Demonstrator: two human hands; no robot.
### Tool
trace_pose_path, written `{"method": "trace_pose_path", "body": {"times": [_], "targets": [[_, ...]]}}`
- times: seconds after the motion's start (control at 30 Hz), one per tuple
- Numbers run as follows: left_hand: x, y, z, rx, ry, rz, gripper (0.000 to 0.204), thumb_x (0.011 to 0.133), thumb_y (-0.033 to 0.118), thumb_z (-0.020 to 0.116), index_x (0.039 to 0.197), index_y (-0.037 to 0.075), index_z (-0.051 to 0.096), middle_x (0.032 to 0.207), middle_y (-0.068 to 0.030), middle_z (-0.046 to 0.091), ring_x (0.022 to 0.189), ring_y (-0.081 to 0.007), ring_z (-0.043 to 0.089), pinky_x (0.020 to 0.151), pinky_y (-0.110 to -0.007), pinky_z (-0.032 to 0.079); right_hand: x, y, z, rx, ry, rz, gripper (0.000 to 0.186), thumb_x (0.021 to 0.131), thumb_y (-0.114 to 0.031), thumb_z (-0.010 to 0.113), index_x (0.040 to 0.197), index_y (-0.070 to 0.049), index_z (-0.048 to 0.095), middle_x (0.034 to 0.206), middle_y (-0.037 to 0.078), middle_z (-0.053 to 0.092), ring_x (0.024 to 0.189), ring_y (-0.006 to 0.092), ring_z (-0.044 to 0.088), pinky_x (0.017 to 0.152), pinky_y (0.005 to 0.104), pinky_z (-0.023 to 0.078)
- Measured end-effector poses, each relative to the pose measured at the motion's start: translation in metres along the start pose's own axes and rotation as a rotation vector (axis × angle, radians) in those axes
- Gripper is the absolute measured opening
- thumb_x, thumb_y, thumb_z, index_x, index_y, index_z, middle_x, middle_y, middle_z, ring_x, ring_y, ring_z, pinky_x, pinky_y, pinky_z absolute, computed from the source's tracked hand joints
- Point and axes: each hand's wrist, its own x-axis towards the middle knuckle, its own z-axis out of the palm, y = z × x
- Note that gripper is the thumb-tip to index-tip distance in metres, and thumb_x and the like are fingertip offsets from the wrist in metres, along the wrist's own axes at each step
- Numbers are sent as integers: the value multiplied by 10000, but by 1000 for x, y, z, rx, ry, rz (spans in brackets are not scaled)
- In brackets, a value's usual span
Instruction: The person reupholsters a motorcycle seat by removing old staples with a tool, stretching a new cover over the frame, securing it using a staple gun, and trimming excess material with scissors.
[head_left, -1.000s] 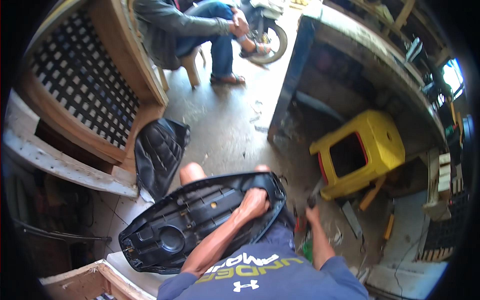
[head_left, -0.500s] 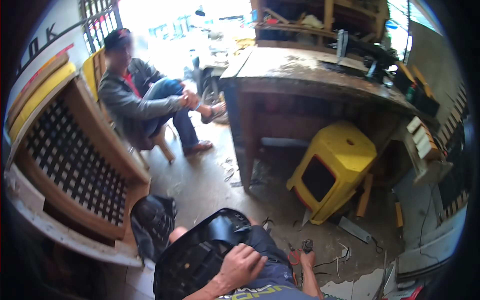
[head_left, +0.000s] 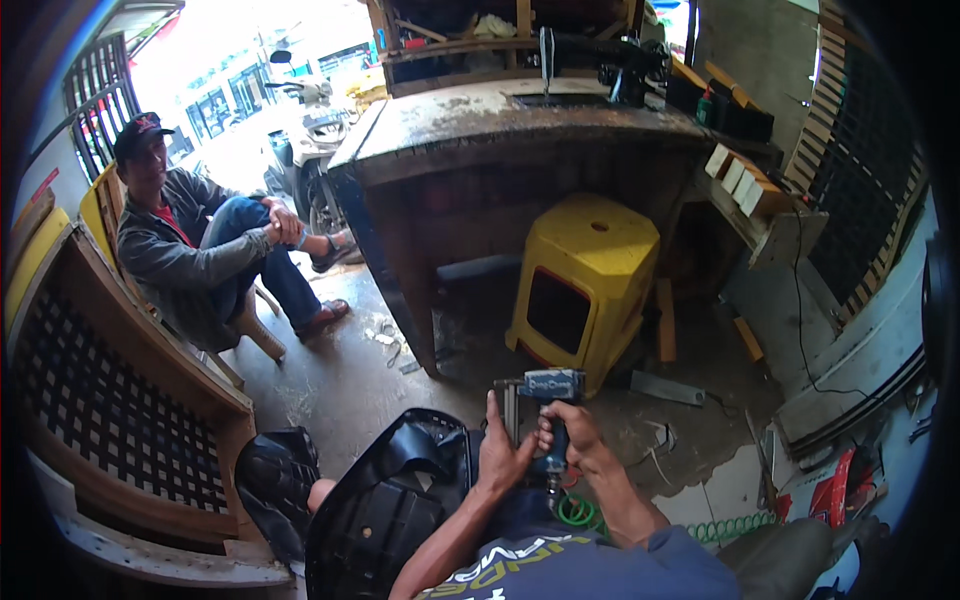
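I hold a blue and silver pneumatic staple gun (head_left: pixel 552 387) upright in front of me. My right hand (head_left: pixel 570 435) is wrapped round its handle, and my left hand (head_left: pixel 500 450) grips its metal magazine, with the index finger along the side. A green coiled hose (head_left: pixel 580 512) runs from under the handle. A black plastic seat base (head_left: pixel 370 520) lies tilted across my lap, left of both hands, its ribbed underside up. Beside it on the left is a crumpled black padded cover (head_left: pixel 275 485), partly behind the base.
A person (head_left: pixel 180 250) sits at left beside a wooden webbed frame (head_left: pixel 130 390). Ahead stands a worn workbench (head_left: pixel 420 140) with a black sewing machine (head_left: pixel 625 75) and a yellow plastic stool (head_left: pixel 590 270) underneath. A motorbike (head_left: pixel 310 150) is outside. Strips and tools (head_left: pixel 830 485) lie at right.
My view has tilted up. My right hand has raised the staple gun from low at the right, and my left hand has left the seat base to grip it too.
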Motion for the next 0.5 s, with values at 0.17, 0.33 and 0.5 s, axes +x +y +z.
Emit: {"method": "trace_pose_path", "body": {"times": [0.17,0.33,0.5], "targets": [[-14,-1,-24,76,-156,-46,627,909,166,706,1433,1,403,1105,-225,714,1024,-377,724,888,-430,573,7,15,-7,74,98,19,135,884,-181,620,864,-54,581,704,47,561,534,164,531,530,349,469],[-19,-8,-4,425,-136,-176,451,920,246,695,1243,-2,502,864,-259,696,858,-488,703,757,-497,570,22,20,-39,176,140,79,196,869,-269,629,895,-85,567,688,41,570,528,182,526,518,359,468],[-28,-22,-15,-3,-441,-401,517,985,441,659,1141,-48,598,852,-176,730,793,-305,727,697,-385,543,49,26,-109,365,-3,87,393,877,-306,574,1102,12,626,677,-3,524,527,137,503,516,315,458]]}}
